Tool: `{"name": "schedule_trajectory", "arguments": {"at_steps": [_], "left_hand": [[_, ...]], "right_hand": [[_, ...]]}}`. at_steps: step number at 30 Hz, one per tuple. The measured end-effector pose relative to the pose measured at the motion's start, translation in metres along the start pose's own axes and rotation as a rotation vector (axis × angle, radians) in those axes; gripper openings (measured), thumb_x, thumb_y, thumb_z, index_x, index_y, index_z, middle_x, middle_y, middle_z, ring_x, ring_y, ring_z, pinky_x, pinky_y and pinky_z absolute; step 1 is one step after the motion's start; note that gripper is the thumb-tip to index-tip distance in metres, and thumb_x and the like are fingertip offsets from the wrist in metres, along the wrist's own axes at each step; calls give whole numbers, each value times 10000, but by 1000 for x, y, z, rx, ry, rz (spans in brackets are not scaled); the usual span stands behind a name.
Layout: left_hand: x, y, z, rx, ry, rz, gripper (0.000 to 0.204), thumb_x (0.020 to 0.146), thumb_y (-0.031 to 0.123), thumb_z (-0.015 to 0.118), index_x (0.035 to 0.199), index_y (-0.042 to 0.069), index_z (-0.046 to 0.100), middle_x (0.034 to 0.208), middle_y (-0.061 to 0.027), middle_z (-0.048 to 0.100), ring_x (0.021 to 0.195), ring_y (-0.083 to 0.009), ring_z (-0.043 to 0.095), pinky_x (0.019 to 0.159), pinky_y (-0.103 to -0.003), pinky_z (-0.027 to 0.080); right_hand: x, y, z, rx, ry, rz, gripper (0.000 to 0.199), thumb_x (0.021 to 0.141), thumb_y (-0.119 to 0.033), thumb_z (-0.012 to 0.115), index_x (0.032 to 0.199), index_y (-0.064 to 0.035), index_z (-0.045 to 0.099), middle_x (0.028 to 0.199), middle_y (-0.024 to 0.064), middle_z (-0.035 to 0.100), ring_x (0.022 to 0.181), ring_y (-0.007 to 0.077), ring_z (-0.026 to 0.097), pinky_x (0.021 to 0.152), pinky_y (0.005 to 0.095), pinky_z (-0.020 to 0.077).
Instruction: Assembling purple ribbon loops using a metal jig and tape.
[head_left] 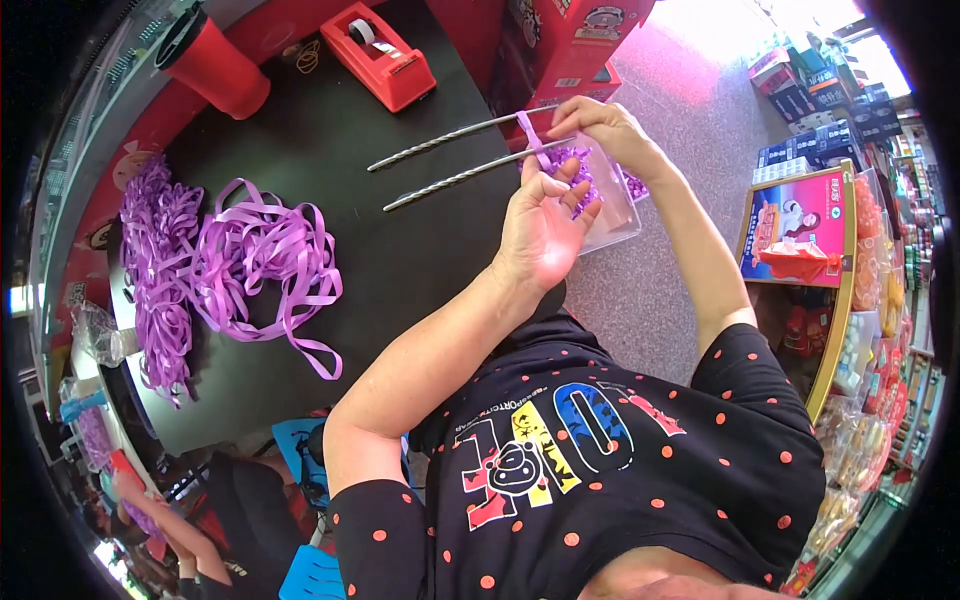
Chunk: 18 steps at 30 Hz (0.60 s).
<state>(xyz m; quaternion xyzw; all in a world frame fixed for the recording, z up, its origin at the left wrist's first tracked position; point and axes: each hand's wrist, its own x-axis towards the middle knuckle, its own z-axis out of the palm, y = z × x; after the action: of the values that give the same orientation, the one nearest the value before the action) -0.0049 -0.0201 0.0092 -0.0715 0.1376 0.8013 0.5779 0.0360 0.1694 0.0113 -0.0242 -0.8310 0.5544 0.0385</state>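
Two spiral-twisted metal rods [440, 190], like long drill bits, reach side by side over the dark table. A strip of purple ribbon [533, 140] crosses between them near their right part. My left hand [545, 220] is palm up, thumb and forefinger pinched at the ribbon beside the lower rod, other fingers loosely curled. My right hand [610, 132] is closed at the right end of the upper rod; what lies between its fingertips is hidden. Behind and below the hands, a clear plastic box [618, 225] holds small purple ribbon pieces [580, 180].
Long purple ribbon [265, 255] lies heaped on the table [400, 270], with a denser bundle [160, 270] at its left. A red tape dispenser [385, 60] and red cup [220, 70] stand at the back. Another person [240, 510] sits lower left. Stocked shelves [870, 330] line the right.
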Motion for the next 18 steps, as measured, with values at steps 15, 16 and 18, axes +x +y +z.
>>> {"name": "schedule_trajectory", "arguments": {"at_steps": [15,16,18], "left_hand": [[-69,21,38,554,-133,5,612,808,26,488,1398,148,384,1141,-65,520,956,-165,548,850,-317,466],[-83,31,36,559,-122,18,612,808,26,488,1398,148,384,1141,-65,520,956,-165,548,850,-317,466],[-118,51,34,1522,-183,636,460,800,19,513,1253,95,542,1120,-98,561,974,-197,562,852,-322,464]], "right_hand": [[63,6,-1,88,-131,291,187,831,-159,675,949,-19,636,828,2,632,738,37,550,676,184,446],[65,4,3,94,-144,280,187,831,-159,675,949,-19,636,828,2,632,738,37,550,676,184,446],[62,-4,7,323,-129,425,147,844,-154,663,921,-34,623,795,-6,617,670,34,550,606,171,447]]}}
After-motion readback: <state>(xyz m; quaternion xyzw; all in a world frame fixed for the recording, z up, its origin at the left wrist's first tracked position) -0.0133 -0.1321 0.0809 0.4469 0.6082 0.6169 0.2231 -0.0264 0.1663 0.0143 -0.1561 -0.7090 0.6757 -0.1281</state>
